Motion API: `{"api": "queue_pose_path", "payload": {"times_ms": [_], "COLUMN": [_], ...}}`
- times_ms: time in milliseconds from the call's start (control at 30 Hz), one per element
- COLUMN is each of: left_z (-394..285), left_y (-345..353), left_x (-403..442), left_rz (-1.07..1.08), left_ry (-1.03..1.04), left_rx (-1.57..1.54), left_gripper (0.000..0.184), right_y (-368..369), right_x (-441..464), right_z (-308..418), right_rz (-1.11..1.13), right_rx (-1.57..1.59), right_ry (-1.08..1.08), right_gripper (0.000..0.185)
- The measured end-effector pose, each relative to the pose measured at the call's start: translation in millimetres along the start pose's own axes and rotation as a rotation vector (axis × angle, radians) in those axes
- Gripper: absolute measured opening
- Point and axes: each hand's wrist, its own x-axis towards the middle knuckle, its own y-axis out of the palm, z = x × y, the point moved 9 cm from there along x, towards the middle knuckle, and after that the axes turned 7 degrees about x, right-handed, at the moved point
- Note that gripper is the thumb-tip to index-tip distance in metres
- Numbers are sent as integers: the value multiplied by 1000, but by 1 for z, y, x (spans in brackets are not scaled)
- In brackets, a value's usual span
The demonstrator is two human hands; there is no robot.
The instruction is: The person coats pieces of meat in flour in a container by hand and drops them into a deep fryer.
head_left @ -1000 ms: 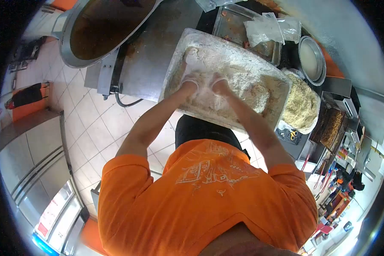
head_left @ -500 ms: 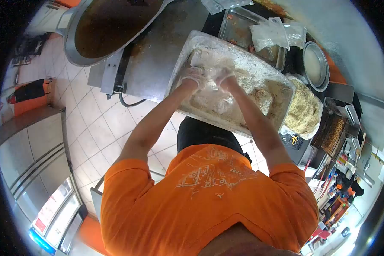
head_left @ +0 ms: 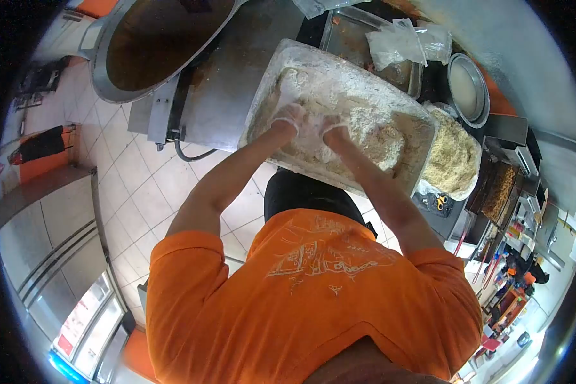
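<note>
A large metal tray (head_left: 422, 168) of white flour (head_left: 329, 86) lies in front of me. My left hand (head_left: 288, 115), in a clear plastic glove, is down in the flour in the tray's left part. Beside it, my gloved right hand (head_left: 332, 123) is also sunk into the flour, a small gap from the left. Flour and blur hide the fingers of both hands, so I cannot make out whether they grip anything. A flour-coated lump (head_left: 389, 142) sits to the right of my right hand.
A wide pan of dark liquid (head_left: 163, 45) stands at upper left, beside a metal counter (head_left: 237, 70). Behind the tray are a shallow metal pan (head_left: 345, 32) with plastic bags (head_left: 397, 45) and a round bowl (head_left: 465, 89). Yellowish crumbs (head_left: 454, 157) and scissors (head_left: 440, 202) are at right.
Both hands have gone deeper into the flour, and the pale lumps seen around them before are now covered or out of sight. The view has shifted slightly.
</note>
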Motion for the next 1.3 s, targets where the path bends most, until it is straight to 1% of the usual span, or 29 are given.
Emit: {"api": "queue_pose_path", "payload": {"times_ms": [67,100,133,200,233,267,333,367,400,467,500,533,567,600,633,667,700,733,767,800,867,933,967,1033,1100,1167,1233,1267,1300], "left_z": [-17,-16,-14,-7,-3,1,-14,-9,-11,-4,6,39,63,60,51,45,36,26,1,-14,-20,-21,-20,-18,-11,4,33,47,2], "left_y": [-1,5,8,18,24,27,16,7,-19,-58,-30,22,47,39,35,33,48,25,-16,-34,-17,-9,-4,8,22,40,107,139,27], "left_x": [-12,-3,4,11,15,13,-10,-16,-19,-23,-6,25,43,50,56,60,77,61,31,9,-2,-30,-35,-34,-31,-11,23,38,-2], "left_rz": [-31,8,43,88,132,120,-68,40,42,7,8,3,-4,-12,-2,11,-26,-17,77,174,81,125,150,232,319,288,73,-48,298], "left_ry": [121,75,27,5,-19,-22,231,221,219,97,98,-78,-254,-255,-209,-162,92,95,170,242,266,130,65,65,82,19,141,165,191], "left_rx": [52,117,183,66,-54,-50,-34,33,37,-46,-41,-53,-66,-64,-41,-18,263,258,291,320,337,173,90,101,137,-75,370,590,288], "left_gripper": [31,31,32,34,37,37,45,47,47,47,47,47,47,47,44,42,35,35,31,28,28,27,27,28,29,31,33,34,35], "right_y": [69,-22,-55,-45,-35,-60,-124,-102,-94,-71,-81,-80,-103,-122,-92,-83,-80,-69,-93,-107,-89,-53,-42,-42,-41,-38,-53,-63,-65], "right_x": [-7,-25,-19,-14,-4,-3,-10,4,19,35,40,42,41,37,60,73,82,73,56,33,0,-23,-30,-35,-28,-18,-16,-14,-5], "right_z": [-35,8,10,23,9,13,38,28,20,0,7,23,36,45,19,8,20,33,32,44,51,51,50,50,45,32,38,40,41], "right_rz": [-308,-95,-101,312,77,68,196,61,59,129,97,93,-201,-495,-291,-290,-272,-240,-50,-35,307,344,355,184,186,181,-149,-152,72], "right_rx": [539,256,252,-94,121,116,516,296,301,152,374,374,187,-5,410,409,220,29,251,257,371,142,141,137,127,108,-17,-12,130], "right_ry": [229,112,109,-110,-230,-238,-272,-417,-418,-248,-184,-188,-175,-158,76,76,-234,-537,-482,-479,-223,5,8,-98,-66,-35,-251,-251,-185], "right_gripper": [25,25,25,25,20,20,20,21,21,25,38,38,37,35,26,26,24,22,22,22,21,21,21,20,19,19,18,18,18]}}
